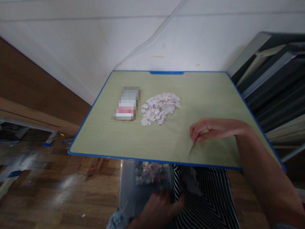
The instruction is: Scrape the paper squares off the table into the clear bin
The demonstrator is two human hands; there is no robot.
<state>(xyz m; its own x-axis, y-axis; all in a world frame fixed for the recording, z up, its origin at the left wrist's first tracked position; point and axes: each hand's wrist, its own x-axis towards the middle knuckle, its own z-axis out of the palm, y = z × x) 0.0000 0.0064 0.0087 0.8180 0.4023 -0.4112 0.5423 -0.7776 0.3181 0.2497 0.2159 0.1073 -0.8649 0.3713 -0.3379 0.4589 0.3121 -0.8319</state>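
My right hand (206,130) is closed on a thin pointed tool that looks like tweezers (193,146), its tip angled down near the table's front edge. My left hand (159,208) is low over a clear plastic bin (128,194) below the table, thumb apart from the bent fingers; their tips are dim and partly hidden. Inside the bin is a heap of small pieces (150,173). A pile of small whitish-pink paper-like pieces (160,108) lies mid-table, left of my right hand and apart from it.
The pale table (100,133) has a blue rim and stands against a white wall (133,38). A phone-like slab (127,103), blurred out, lies left of the pile. Dark folded panels (281,82) lean at the right. Striped cloth (214,194) covers my lap.
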